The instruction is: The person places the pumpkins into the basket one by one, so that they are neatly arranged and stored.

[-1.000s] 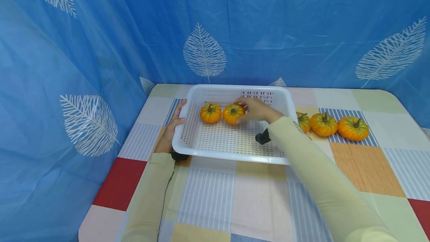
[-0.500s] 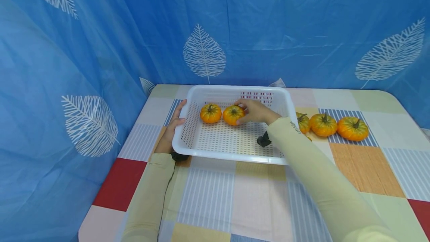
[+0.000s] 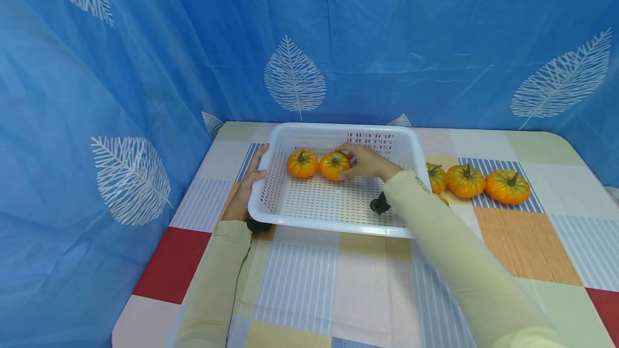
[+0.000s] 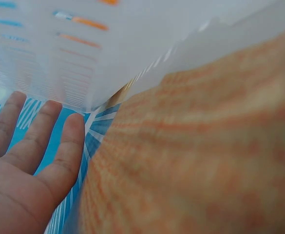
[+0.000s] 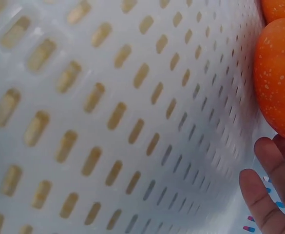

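Observation:
A white perforated plastic basket [image 3: 316, 225] stands on the table with two small orange pumpkins inside. My right hand [image 3: 365, 161] reaches into it and holds the right-hand pumpkin [image 3: 333, 167], thumb on the near side and fingers on the far side. Close to its left sits the other pumpkin [image 3: 302, 164]. In the right wrist view, the held pumpkin [image 5: 278, 80] shows at the right edge, above several fingertips [image 5: 266, 148]. My left hand [image 3: 246, 189] lies along the outside of the basket's left wall. Its fingers [image 4: 71, 146] look nearly straight in the left wrist view, tips at the wall.
Right of the basket, several more pumpkins [image 3: 465, 180] sit in a row, partly hidden by the right sleeve [image 3: 450, 246]. A patchwork tablecloth [image 3: 300, 278] covers the table. Behind it hangs a blue curtain [image 3: 362, 69] with white leaf prints.
The right wrist has turned a little, and the held pumpkin has shifted very slightly left towards the other one. My left hand and the basket have stayed in place.

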A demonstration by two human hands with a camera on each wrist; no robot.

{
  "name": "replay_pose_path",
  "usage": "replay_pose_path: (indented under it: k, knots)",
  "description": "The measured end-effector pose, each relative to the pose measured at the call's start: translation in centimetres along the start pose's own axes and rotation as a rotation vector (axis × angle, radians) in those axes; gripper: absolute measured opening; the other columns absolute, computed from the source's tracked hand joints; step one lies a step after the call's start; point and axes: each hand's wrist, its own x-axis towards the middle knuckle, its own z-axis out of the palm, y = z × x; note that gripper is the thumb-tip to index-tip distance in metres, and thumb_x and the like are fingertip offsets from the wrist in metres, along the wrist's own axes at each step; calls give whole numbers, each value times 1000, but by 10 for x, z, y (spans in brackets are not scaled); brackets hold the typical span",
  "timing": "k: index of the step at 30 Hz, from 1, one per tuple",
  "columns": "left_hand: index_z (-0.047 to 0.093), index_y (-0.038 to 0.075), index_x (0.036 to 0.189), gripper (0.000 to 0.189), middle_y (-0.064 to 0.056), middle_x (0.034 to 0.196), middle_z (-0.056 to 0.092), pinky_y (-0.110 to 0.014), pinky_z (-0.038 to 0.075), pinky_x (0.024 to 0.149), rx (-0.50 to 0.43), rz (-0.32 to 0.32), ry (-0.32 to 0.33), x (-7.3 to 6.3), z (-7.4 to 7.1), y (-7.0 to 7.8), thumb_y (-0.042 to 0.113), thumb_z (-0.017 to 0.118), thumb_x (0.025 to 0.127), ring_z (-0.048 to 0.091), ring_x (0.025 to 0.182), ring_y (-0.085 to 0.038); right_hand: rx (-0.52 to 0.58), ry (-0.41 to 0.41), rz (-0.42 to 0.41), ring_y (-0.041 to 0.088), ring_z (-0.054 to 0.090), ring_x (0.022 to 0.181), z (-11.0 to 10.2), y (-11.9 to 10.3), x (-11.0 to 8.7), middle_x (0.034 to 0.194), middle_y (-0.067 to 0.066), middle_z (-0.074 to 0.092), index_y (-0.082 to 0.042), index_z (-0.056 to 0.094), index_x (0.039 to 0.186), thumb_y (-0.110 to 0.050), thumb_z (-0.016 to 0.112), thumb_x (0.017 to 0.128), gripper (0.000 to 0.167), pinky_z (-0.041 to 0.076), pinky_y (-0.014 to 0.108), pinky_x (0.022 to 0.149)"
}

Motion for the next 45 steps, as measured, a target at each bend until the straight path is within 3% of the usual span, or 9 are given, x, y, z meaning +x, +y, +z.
replay_pose_path:
  k: [11,25,45]
  knots:
    - [19,29,172,80,-5,179,13,-72,23,123,17,-24,12,-1,2,2,14,37,95,28,148,-40,50,-15,62,45,55,132,-8,1,-5,154,30,50,-6,39,165,-19,80,98,79,45,60,115]
    - [22,32,170,77,-6,179,12,-71,25,122,8,-22,1,-2,1,2,15,37,97,28,147,-40,103,23,59,45,53,138,-18,-4,-12,157,29,49,-2,47,160,-18,79,98,71,47,58,113]
    - [23,33,170,78,-5,179,12,-69,26,122,8,-36,13,-2,1,2,15,38,96,29,147,-38,205,175,-65,46,55,137,-33,-15,-32,154,28,54,3,53,153,-13,75,101,59,45,59,115]
